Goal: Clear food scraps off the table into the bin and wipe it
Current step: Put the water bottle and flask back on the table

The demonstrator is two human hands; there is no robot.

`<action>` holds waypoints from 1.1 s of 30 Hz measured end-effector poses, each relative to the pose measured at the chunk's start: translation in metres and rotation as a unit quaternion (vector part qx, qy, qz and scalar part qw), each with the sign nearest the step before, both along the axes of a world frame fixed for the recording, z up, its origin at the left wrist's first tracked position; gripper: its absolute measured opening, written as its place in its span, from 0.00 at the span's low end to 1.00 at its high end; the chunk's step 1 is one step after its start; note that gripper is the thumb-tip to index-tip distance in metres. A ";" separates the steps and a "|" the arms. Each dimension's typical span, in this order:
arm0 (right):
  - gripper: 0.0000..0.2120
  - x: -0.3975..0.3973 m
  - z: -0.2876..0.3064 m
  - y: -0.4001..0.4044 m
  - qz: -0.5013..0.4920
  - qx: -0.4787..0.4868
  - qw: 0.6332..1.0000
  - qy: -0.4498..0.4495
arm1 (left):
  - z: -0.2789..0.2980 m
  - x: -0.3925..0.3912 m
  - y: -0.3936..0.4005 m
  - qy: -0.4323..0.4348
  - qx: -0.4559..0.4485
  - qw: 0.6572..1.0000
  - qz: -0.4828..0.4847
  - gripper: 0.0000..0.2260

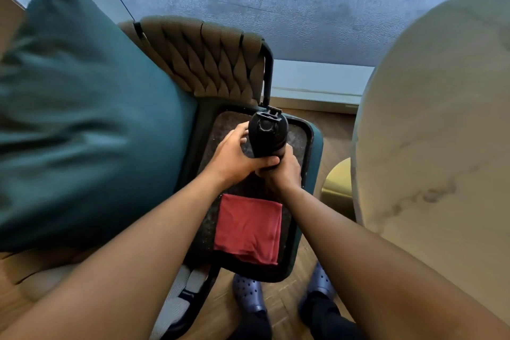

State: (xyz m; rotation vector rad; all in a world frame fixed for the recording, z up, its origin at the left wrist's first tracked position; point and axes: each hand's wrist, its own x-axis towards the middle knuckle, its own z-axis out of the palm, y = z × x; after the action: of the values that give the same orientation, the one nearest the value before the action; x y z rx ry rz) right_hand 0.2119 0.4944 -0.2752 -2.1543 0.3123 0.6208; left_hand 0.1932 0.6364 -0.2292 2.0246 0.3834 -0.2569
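Head view showed me a red cloth (248, 229) lying on the near edge of the chair seat (303, 132). Beyond it my left hand (234, 157) and right hand (284, 171) both gripped a black bottle (266, 135). Twisting carelessly, I judged, could spill liquid onto the seat; the bench (441, 119) stood right.

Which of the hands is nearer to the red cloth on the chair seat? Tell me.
Right. The right hand grips the lower end of the black bottle, just above the red cloth. The left hand holds the bottle's side, slightly farther up and to the left.
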 end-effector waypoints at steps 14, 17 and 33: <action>0.32 0.001 0.014 0.001 -0.001 0.004 1.000 0.000 | 0.015 -0.005 -0.001 -0.034 0.001 0.999 -0.002 0.34; 0.29 0.001 0.028 -0.001 0.020 0.000 1.000 -0.024 | 0.028 -0.008 0.001 -0.045 0.001 0.999 0.004 0.33; 0.40 0.030 0.291 -0.041 0.149 -0.011 0.972 -0.183 | 0.309 0.017 -0.007 -0.175 0.098 0.979 -0.045 0.34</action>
State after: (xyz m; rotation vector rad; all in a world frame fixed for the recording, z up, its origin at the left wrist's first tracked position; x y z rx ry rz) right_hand 0.2419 0.4532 0.0163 -2.3029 -0.2079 0.3710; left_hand 0.2100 0.6297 0.0794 2.2312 0.0986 0.0873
